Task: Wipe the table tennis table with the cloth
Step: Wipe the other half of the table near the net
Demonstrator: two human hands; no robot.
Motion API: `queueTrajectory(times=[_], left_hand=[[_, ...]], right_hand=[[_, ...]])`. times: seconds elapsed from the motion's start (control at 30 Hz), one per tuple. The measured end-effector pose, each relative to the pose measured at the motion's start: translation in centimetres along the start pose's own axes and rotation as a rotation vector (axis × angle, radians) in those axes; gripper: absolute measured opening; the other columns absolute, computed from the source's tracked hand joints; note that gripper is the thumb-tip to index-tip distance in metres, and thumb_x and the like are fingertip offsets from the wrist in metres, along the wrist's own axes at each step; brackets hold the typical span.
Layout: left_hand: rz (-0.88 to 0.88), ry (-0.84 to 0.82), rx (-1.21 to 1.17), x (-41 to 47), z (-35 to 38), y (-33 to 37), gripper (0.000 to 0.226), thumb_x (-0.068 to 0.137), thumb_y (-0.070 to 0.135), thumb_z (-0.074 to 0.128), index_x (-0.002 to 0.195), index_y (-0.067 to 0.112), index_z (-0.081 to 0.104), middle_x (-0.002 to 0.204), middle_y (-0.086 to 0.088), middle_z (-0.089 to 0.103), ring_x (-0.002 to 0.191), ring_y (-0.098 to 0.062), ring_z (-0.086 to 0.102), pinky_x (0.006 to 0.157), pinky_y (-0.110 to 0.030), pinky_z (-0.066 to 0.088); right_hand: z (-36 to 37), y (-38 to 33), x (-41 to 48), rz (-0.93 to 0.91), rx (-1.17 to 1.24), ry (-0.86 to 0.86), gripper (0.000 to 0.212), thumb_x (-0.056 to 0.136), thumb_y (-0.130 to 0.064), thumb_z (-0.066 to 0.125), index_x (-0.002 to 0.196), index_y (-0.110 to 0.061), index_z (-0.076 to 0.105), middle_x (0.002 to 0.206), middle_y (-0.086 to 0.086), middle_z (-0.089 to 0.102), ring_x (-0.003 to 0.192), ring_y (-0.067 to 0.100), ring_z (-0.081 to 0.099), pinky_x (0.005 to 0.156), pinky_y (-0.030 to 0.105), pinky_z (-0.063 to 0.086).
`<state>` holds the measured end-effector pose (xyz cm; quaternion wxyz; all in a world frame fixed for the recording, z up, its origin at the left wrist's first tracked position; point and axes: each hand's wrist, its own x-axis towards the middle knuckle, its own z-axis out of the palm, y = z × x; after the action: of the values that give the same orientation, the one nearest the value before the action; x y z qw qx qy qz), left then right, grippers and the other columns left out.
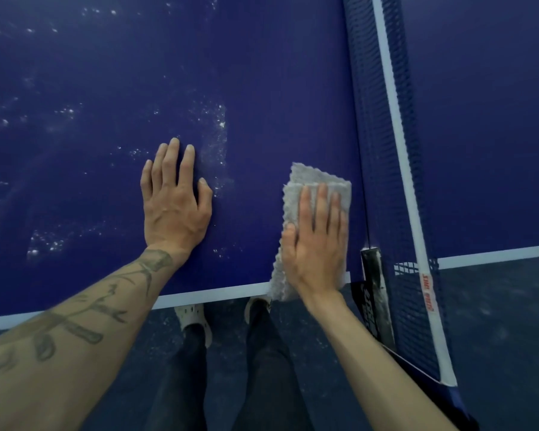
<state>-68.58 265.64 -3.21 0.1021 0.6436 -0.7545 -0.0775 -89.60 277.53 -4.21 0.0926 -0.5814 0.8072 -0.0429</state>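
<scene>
– Right hand (316, 241)?
– Flat, fingers straight, pressing grey cloth (311, 178) onto blue table (262, 88) at near edge; net (383, 119) at cloth's 3 o'clock.
– Left hand (175, 197)?
– Flat on table, holding nothing, at cloth's 9 o'clock; white specks (218, 119) at its 1 o'clock.

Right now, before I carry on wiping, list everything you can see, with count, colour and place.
table tennis table: one, dark blue with white edge lines, fills the upper view.
cloth: one, grey, folded, at the table's near edge beside the net.
net: one, dark blue mesh with a white top band, right side.
net post: one, black, at the table's near edge.
white specks: many, scattered over the table's left part.
floor: dark grey-blue, below the table edge.
shoes: two, pale, on the floor.
trouser legs: two, dark, bottom centre.
left hand: one, flat on the bare table, forearm tattooed.
right hand: one, flat on the cloth.
</scene>
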Motion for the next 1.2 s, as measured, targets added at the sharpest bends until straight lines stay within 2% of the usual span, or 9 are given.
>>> queueTrajectory(times=[0.2,0.33,0.47,0.6,0.7,0.87,0.97,1.1,1.2], left_hand=[[0.008,-0.016,-0.067,0.0,-0.7,-0.1,0.054,0.109,0.025,0.044,0.160,0.009,0.037,0.170,-0.013,0.028,0.159,-0.030,0.022,0.131,-0.048,0.012],[0.072,-0.025,-0.159,0.1,-2.3,-2.4,0.053,0.109,0.021,0.048,0.159,0.007,0.039,0.168,-0.015,0.031,0.157,-0.032,0.026,0.130,-0.049,0.018],[0.054,-0.015,-0.107,0.3,-3.9,-7.8,0.052,0.109,0.021,0.047,0.158,0.006,0.039,0.167,-0.016,0.032,0.155,-0.034,0.028,0.129,-0.050,0.019],[0.030,-0.005,-0.030,0.8,-4.6,-14.1,0.053,0.109,0.026,0.043,0.158,0.007,0.037,0.167,-0.017,0.031,0.154,-0.036,0.029,0.128,-0.052,0.019],[0.043,-0.009,0.006,1.1,-4.6,-17.2,0.055,0.108,0.031,0.038,0.158,0.007,0.035,0.168,-0.017,0.029,0.155,-0.036,0.026,0.129,-0.052,0.015],[0.058,-0.018,-0.005,1.1,-4.7,-18.2,0.058,0.108,0.034,0.035,0.161,0.010,0.032,0.170,-0.014,0.025,0.159,-0.032,0.019,0.131,-0.048,0.009],[0.056,-0.017,-0.013,1.1,-4.5,-18.3,0.057,0.108,0.033,0.035,0.160,0.011,0.032,0.170,-0.013,0.025,0.159,-0.030,0.019,0.132,-0.046,0.009],[0.056,-0.012,-0.005,1.1,-4.6,-18.4,0.056,0.108,0.030,0.037,0.160,0.011,0.034,0.170,-0.013,0.027,0.159,-0.031,0.021,0.131,-0.046,0.010],[0.061,-0.014,-0.008,1.2,-4.6,-18.1,0.056,0.108,0.029,0.039,0.160,0.010,0.034,0.170,-0.013,0.027,0.159,-0.031,0.021,0.131,-0.047,0.010]], right_hand=[[0.4,-3.1,1.8,-0.151,0.023,-0.027,0.068,0.110,-0.039,0.028,0.171,-0.020,0.005,0.179,0.007,-0.005,0.165,0.025,-0.007,0.134,0.049,0.006],[-0.2,-3.3,0.5,0.026,0.015,-0.042,0.068,0.111,-0.038,0.026,0.171,-0.020,-0.001,0.179,0.007,-0.009,0.165,0.024,-0.010,0.134,0.051,0.006],[0.6,-10.3,2.4,0.087,0.031,0.004,0.069,0.112,-0.038,0.027,0.171,-0.016,-0.001,0.178,0.012,-0.008,0.165,0.030,-0.008,0.133,0.052,0.005],[2.4,-19.0,2.7,-0.159,0.088,-0.026,0.071,0.109,-0.039,0.031,0.171,-0.017,0.007,0.179,0.010,-0.005,0.165,0.030,-0.006,0.134,0.050,0.003],[3.0,-19.4,0.6,-0.346,0.052,-0.049,0.070,0.110,-0.040,0.034,0.171,-0.018,0.009,0.179,0.008,-0.002,0.165,0.027,-0.004,0.133,0.050,0.008],[1.5,-14.8,1.6,0.004,-0.015,-0.052,0.069,0.112,-0.040,0.026,0.171,-0.018,-0.001,0.179,0.007,-0.010,0.165,0.025,-0.009,0.133,0.050,0.006],[1.7,-17.7,3.8,0.123,-0.015,0.013,0.070,0.111,-0.040,0.024,0.171,-0.015,-0.003,0.178,0.012,-0.010,0.165,0.029,-0.009,0.134,0.051,0.003],[3.4,-24.4,3.0,-0.144,0.065,-0.010,0.071,0.110,-0.038,0.035,0.171,-0.015,0.008,0.179,0.012,-0.002,0.165,0.031,-0.003,0.134,0.051,0.005],[3.3,-22.3,0.9,-0.404,0.033,-0.044,0.070,0.110,-0.039,0.036,0.171,-0.015,0.011,0.179,0.011,-0.001,0.165,0.029,-0.002,0.133,0.051,0.010]])
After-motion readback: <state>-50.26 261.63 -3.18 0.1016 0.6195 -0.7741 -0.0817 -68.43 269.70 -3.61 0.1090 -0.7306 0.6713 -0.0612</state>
